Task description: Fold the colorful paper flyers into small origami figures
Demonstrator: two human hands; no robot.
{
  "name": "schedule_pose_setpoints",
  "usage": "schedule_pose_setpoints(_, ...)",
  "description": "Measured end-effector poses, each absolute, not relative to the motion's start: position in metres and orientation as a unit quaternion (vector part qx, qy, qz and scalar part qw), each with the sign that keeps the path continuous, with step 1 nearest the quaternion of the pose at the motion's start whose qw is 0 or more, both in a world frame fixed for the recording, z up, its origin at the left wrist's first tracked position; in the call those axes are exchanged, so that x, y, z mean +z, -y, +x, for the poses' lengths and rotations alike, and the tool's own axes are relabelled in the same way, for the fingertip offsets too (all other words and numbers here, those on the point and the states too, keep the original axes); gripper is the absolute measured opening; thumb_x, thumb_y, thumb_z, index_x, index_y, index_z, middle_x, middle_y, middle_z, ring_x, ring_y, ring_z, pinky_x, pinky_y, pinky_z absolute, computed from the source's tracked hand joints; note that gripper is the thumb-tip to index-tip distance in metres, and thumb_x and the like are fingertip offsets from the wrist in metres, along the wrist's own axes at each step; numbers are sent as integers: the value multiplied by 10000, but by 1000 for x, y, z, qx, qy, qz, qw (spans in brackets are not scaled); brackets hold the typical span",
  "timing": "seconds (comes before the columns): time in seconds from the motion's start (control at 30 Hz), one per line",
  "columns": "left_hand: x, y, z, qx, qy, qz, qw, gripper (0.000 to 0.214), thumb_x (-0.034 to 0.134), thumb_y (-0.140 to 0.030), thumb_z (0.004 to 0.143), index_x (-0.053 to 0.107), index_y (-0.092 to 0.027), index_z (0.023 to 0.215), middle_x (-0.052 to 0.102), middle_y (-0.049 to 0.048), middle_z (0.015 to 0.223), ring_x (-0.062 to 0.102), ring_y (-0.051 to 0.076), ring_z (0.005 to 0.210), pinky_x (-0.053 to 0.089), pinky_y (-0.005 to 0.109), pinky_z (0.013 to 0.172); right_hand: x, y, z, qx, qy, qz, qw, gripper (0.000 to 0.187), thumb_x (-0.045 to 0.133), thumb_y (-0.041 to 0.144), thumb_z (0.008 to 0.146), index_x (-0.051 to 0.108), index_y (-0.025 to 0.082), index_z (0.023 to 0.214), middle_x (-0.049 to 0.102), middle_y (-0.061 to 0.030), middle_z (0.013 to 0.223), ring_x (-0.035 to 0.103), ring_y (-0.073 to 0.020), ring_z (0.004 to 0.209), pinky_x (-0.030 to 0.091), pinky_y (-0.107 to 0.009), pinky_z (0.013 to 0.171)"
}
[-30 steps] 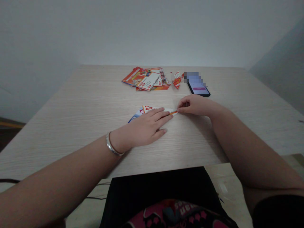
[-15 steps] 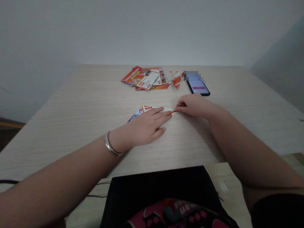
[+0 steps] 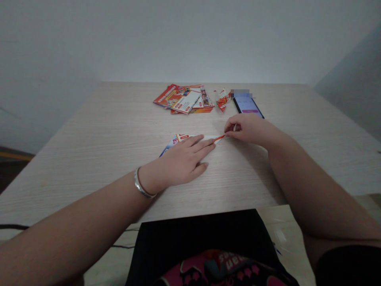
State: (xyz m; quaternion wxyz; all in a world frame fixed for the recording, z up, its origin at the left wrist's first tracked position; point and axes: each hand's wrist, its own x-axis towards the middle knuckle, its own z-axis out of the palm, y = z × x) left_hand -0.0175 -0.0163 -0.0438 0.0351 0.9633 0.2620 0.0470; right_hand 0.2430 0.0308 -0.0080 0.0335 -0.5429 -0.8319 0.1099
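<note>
A folded printed paper [image 3: 172,145], white with blue, red and orange print, lies on the table and narrows to a point on its right. My left hand [image 3: 185,161] rests flat across its middle, fingers stretched out and slightly apart, hiding much of the sheet. At the paper's pointed right tip, my right hand [image 3: 245,128] pinches with thumb and index finger. A thin red-orange folded edge shows between the two hands.
A pile of printed leaflets [image 3: 181,99] lies toward the back of the table [image 3: 98,131]. Beside it are a crumpled red-and-white wrapper [image 3: 223,100] and a phone [image 3: 247,105] with its screen lit, partly behind my right hand. A wall [image 3: 190,43] rises behind the table.
My right hand has slid slightly right and away along the paper, to its tip. More of the red-orange edge now shows. My left hand stays pressed on the sheet.
</note>
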Motion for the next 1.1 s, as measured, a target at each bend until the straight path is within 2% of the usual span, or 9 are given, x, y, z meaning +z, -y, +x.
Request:
schedule_pose_setpoints(0.13, -40, 19, -15, 29, -298, 954, 38, 594, 356, -384, 1053, 403, -75, 1558, 383, 146, 1650, 339, 370, 1521, 312, 534, 1241, -7, -22, 237, 60, 883, -464, 30, 265, 596, 241, 911, 806, 230, 1073, 782, -56, 992, 678, -187, 857, 461, -295, 732)
schedule_pose_setpoints(0.33, -36, 22, -14, 9, -313, 949, 46, 634, 394, -413, 1051, 361, -66, 1581, 332, 169, 1669, 276, 378, 1552, 290, 532, 1254, -11, -18, 238, 33, 906, -421, 0, 306, 552, 315, 976, 789, 255, 1160, 761, -77, 1103, 683, -207, 953, 446, -292, 730)
schedule_pose_setpoints(0.47, -36, 22, -14, 0, -317, 947, 56, 644, 382, -424, 1058, 332, -73, 1596, 298, 164, 1683, 234, 365, 1571, 256, 531, 1271, -7, -16, 237, 28, 905, -423, -29, 337, 510, 334, 1001, 790, 248, 1168, 734, -99, 1050, 673, -209, 903, 434, -301, 721)
schedule_pose_setpoints(0.63, -34, 22, -13, -8, -317, 947, 47, 650, 364, -433, 1064, 324, -64, 1598, 289, 174, 1683, 272, 362, 1558, 249, 511, 1275, -3, -8, 234, 11, 893, -445, -73, 379, 489, 311, 996, 750, 287, 1271, 720, -96, 1011, 640, -192, 786, 388, -306, 654)
schedule_pose_setpoints(0.83, -35, 22, -14, -6, -316, 948, 48, 641, 346, -427, 1066, 318, -72, 1599, 283, 164, 1687, 272, 350, 1560, 250, 504, 1273, -1, -9, 237, -1, 871, -476, -121, 485, 494, 254, 957, 652, 379, 1399, 778, -57, 992, 634, -183, 726, 331, -292, 593)
schedule_pose_setpoints(1.1, -35, 22, -14, -14, -316, 947, 50, 638, 341, -416, 1064, 311, -75, 1602, 282, 158, 1690, 269, 342, 1562, 237, 491, 1279, -2, -18, 243, 23, 842, -525, -122, 505, 513, 246, 925, 660, 418, 1376, 814, -41, 1008, 660, -186, 707, 406, -287, 600)
